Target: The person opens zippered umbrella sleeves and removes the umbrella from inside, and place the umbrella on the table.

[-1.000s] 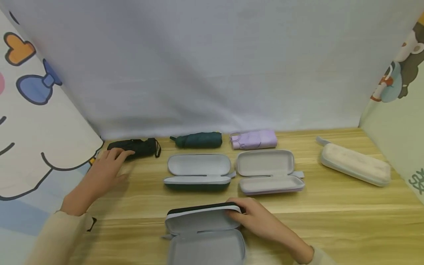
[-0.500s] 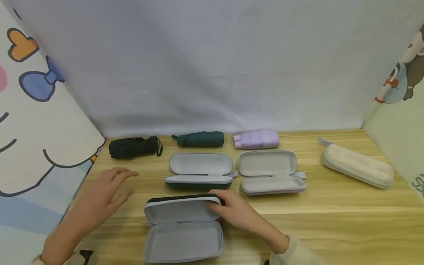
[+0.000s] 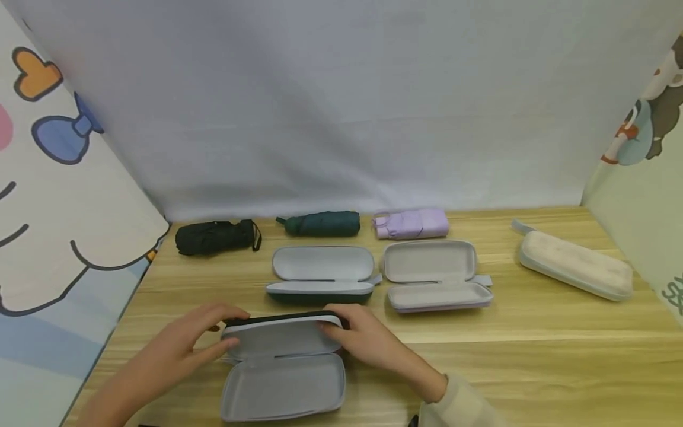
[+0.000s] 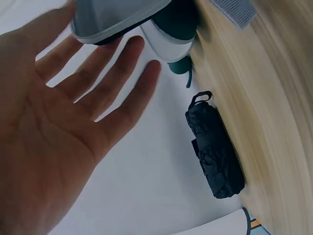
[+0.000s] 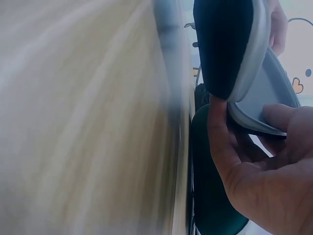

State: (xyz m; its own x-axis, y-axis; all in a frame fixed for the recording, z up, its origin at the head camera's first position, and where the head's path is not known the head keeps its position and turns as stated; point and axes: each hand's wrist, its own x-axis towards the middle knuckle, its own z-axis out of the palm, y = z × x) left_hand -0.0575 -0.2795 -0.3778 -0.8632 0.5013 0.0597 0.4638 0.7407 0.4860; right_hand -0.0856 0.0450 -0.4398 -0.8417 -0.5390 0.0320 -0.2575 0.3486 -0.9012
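Note:
In the head view, an unzipped black hard case [image 3: 283, 385] with grey lining stands open at the front. My right hand [image 3: 368, 341] grips its lid at the right corner, thumb on the lining and fingers behind; the right wrist view shows this grip on the case [image 5: 264, 88] too. At the lid's left corner is my left hand [image 3: 197, 341], thumb in front and fingers behind. Its fingers [image 4: 112, 88] look straight and spread in the left wrist view, seemingly just touching the rim. Whether it bears any weight cannot be seen.
Along the back lie a black folded umbrella [image 3: 216, 237], a dark green one [image 3: 322, 224] and a lilac one [image 3: 411, 224]. Two opened cases, green [image 3: 320, 296] and lilac [image 3: 437, 307], sit in front. A closed cream case [image 3: 576, 264] lies at right.
My left hand has left the black umbrella and come down to the black case's left corner. My right hand has shifted left, carrying the case with it.

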